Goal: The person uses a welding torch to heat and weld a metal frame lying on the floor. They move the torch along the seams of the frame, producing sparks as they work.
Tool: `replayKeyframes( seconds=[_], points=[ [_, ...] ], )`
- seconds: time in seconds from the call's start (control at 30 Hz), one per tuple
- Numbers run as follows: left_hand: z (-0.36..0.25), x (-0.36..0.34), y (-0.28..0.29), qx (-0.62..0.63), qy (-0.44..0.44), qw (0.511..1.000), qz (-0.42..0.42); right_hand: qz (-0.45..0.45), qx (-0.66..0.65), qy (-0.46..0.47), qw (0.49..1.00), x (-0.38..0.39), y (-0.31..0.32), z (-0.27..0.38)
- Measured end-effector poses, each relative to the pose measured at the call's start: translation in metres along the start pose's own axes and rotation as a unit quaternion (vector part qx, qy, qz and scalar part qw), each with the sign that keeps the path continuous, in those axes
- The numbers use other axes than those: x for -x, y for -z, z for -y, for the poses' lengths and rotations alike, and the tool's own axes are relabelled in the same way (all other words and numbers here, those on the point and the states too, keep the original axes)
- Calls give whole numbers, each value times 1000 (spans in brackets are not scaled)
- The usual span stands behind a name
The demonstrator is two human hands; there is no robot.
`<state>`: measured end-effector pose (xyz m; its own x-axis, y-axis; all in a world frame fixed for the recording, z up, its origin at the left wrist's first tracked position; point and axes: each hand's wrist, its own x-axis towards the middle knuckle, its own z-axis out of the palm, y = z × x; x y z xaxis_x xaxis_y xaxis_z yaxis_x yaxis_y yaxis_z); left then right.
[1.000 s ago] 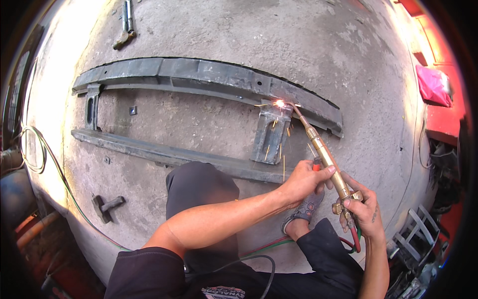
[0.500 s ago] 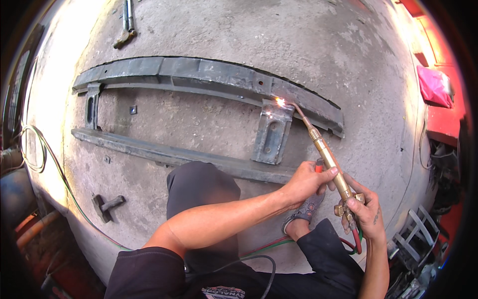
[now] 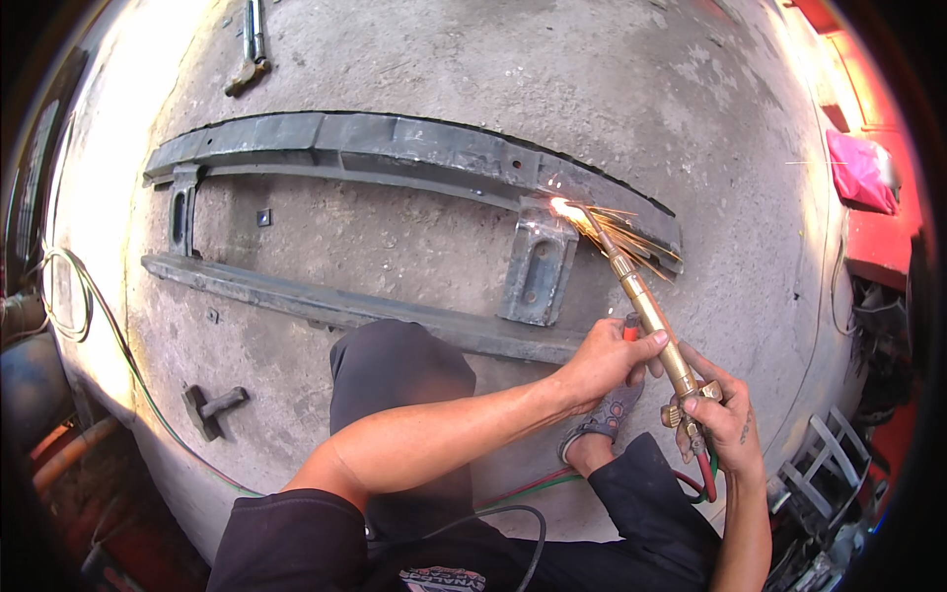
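A brass gas torch (image 3: pixel 643 302) slants up and left between my hands. My left hand (image 3: pixel 614 357) is closed around its barrel, along with a small orange-and-dark object (image 3: pixel 631 330) whose kind I cannot make out. Lower down, my right hand (image 3: pixel 728 412) grips the torch's rear end by the valve knobs. The tip glows brightly where a short bracket (image 3: pixel 539 271) meets the long dark metal beam (image 3: pixel 414 146), and orange sparks fly right from there. A second, narrower rail (image 3: pixel 326 298) lies nearer me, joined to the beam by a bracket (image 3: pixel 182 212) at left.
A hammer (image 3: pixel 215 407) lies on the concrete at left. Green and red hoses (image 3: pixel 118 340) trail across the floor. Long-handled tools (image 3: pixel 251 59) lie at the far left. A pink cloth (image 3: pixel 860 170) and a metal frame (image 3: pixel 824 464) are at right.
The small bright flame at the joint has become a spray of orange sparks streaking to the right and down. Both hands and the torch have stayed almost in place.
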<state>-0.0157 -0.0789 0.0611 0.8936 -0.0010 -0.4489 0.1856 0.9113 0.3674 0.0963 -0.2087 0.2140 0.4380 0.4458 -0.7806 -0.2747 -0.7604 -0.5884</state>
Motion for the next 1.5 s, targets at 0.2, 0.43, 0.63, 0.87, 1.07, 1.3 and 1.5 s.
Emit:
replayKeyframes(
  seconds=[0.2, 0.43, 0.63, 0.87, 1.07, 1.3, 1.5],
  points=[
    [-1, 1, 0, -4, 0, 1000, 1, -2, 12, 45, 999, -5, 8, -20],
    [-1, 1, -1, -4, 2, 1000, 5, 0, 0, 31, 1000, -2, 6, -12],
    [-1, 1, 0, 0, -1, 1000, 4, -12, 10, 20, 1000, -2, 3, -8],
    [0, 1, 0, 2, 4, 1000, -1, -6, 18, 33, 999, -6, 5, -15],
    [-1, 1, 0, -1, 0, 1000, -5, -4, 4, 31, 999, -4, 2, -10],
    [-1, 1, -1, -1, -1, 1000, -4, 4, -4, 31, 1000, -2, 4, -11],
    [-2, 2, -1, -6, 2, 1000, -5, -2, -2, 37, 999, -3, 5, -15]
  ],
)
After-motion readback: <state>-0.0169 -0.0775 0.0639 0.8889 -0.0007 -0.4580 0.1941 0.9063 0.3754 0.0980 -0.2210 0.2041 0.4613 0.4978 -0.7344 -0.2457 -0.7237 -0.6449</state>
